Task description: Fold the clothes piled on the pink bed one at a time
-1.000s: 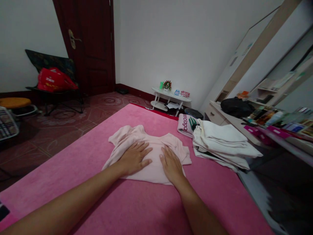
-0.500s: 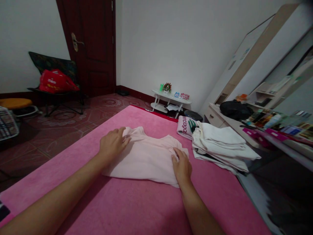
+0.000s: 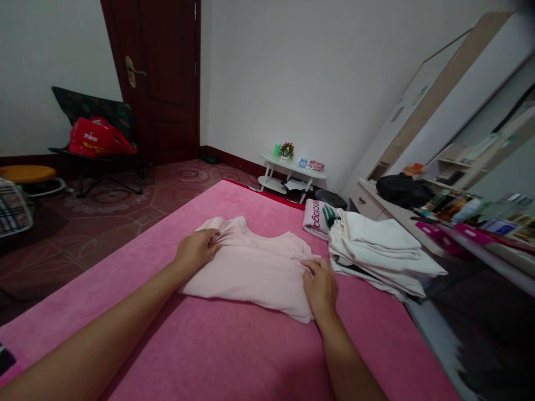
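A pale pink shirt (image 3: 251,267) lies folded on the pink bed cover (image 3: 234,351), its curved neckline facing away from me. My left hand (image 3: 197,249) pinches the fabric at its left side, and creases run from the fingers toward the neckline. At the right side, my right hand (image 3: 321,283) has its thumb and fingers closed on the shirt's edge. Just beyond that hand is a stack of folded white clothes (image 3: 380,245). A folded pink garment with printed letters (image 3: 316,217) sits beside the stack.
A cluttered dresser (image 3: 376,200) with a black bag (image 3: 403,190) runs along the right. Past the bed's far edge stands a small white table (image 3: 292,165). On the left are a folding chair with a red bag (image 3: 100,138), a yellow stool (image 3: 27,174) and a dark door (image 3: 161,72).
Both hands have gone from spread fingers resting on the shirt to pinching its sides. The right hand has shifted slightly right, and the fabric is bunched at the left fingers.
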A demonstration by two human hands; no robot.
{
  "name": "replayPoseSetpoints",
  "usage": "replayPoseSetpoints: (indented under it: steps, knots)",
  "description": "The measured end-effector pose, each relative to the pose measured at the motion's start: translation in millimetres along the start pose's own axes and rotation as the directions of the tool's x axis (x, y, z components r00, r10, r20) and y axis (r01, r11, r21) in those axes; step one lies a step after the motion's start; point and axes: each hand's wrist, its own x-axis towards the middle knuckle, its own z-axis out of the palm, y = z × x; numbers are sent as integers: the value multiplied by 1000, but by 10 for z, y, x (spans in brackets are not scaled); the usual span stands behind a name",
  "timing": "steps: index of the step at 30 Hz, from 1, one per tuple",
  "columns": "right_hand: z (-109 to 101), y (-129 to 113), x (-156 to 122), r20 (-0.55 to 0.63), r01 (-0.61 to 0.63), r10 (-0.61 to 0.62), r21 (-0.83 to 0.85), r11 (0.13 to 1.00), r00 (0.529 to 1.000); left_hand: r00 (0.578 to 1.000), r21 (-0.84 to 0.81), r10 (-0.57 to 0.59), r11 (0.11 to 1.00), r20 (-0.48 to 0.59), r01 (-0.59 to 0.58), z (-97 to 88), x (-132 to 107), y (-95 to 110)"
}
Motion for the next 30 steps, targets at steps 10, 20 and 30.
replayPoseSetpoints:
  steps: [10, 20, 30]
  knots:
    - [137, -462, -102, 249, 294, -340, 204, 934, 907, 953, -248, -126, 967, -276, 56, -2, 27, -171]
    - [-58, -949, -219, 422, 349, -446, 289, 891, 789, 946, -55, -310, 950, -93, 306, 38, 134, -507]
    - [147, -1001, -434, 486, 393, -465, 248, 885, 740, 773, -496, -37, 747, 634, 442, -369, 27, -480]
